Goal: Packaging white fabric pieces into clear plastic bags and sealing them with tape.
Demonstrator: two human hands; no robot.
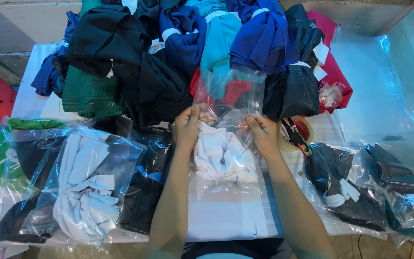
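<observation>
My left hand [187, 125] and my right hand [262, 132] each pinch a side of a clear plastic bag [228, 91] whose open top stands up between them. A folded white garment [224, 158] lies inside the lower part of the bag, on the table in front of me. Both thumbs press on the plastic just above the garment.
A heap of dark, blue, teal, green and red garments [168, 52] fills the far side of the table. Bagged garments lie at left [87, 187] and right [346, 187]. A roll of tape with scissors [295, 134] sits beside my right hand. Loose clear plastic [384, 81] covers the right.
</observation>
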